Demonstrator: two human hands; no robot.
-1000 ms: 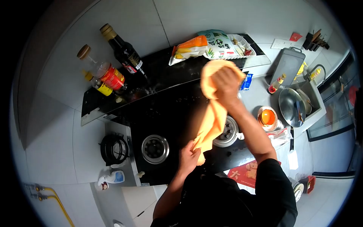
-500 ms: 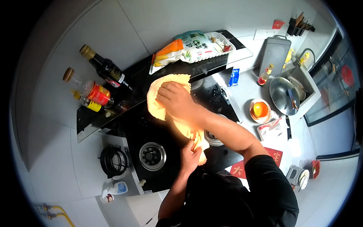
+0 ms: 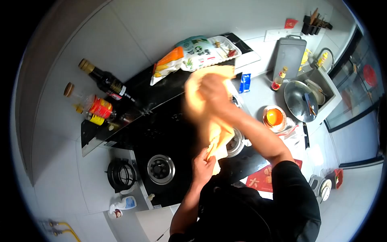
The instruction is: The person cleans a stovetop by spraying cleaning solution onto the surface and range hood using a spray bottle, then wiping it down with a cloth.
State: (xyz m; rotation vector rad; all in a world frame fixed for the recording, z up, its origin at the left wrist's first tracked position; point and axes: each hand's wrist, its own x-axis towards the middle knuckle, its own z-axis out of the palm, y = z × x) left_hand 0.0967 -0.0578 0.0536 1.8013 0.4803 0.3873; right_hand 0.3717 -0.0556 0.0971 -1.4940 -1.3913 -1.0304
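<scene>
A yellow cloth (image 3: 193, 94) stretches between my two hands over the black glass gas hob (image 3: 161, 133). My right hand (image 3: 213, 90) presses on its far end near the back right of the hob, blurred by motion, with its fingers curled on the fabric. Closer to my body, my left hand (image 3: 202, 167) grips the cloth's bunched near end. A round burner (image 3: 161, 169) shows to the left of my left hand. Another burner (image 3: 236, 145), partly covered by cloth and forearm, sits to the right.
Sauce bottles (image 3: 107, 82) stand on the back ledge at left, food packets (image 3: 197, 54) farther right. On the right counter are a blue packet (image 3: 244, 83), stacked bowls (image 3: 275, 117) and a wok (image 3: 300, 101) by the sink. Left are a pan support (image 3: 121, 175) and spray bottle (image 3: 125, 203).
My right hand has swept to the right with the cloth's far end, uncovering more of the hob's middle. My left hand stays almost in place, still gripping the near end.
</scene>
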